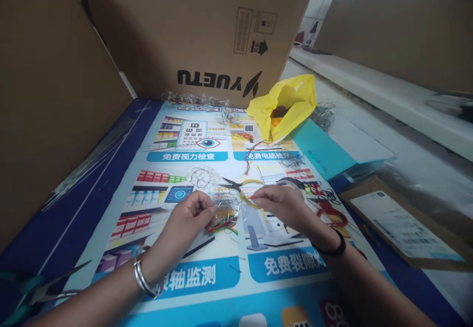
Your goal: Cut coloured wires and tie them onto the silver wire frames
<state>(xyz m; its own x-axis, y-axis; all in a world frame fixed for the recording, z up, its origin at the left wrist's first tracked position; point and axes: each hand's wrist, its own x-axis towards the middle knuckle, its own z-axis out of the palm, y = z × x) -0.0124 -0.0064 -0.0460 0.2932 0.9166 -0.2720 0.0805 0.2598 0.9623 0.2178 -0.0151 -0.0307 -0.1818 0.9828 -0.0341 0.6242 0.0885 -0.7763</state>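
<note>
My left hand (pixel 192 216) is closed in a pinch on a small piece of thin silver wire (pixel 225 201), with red, green and yellow threads (pixel 221 227) hanging below it. My right hand (pixel 281 204) pinches the other side of the same wire piece, fingers together. Both hands meet over a printed poster (pixel 207 277) that covers the table. Just behind the fingers lie pliers with yellow handles (pixel 242 186). A silver bangle is on my left wrist, a black band on my right.
A yellow plastic bag (pixel 283 103) lies open at the back, with coloured threads trailing from it. Wire tangles (pixel 201 174) lie on the poster. A large cardboard box (pixel 192 31) stands behind, another at left. A teal folder (pixel 325 152) and a labelled parcel (pixel 402 226) lie right. Scissors (pixel 33 292) lie at lower left.
</note>
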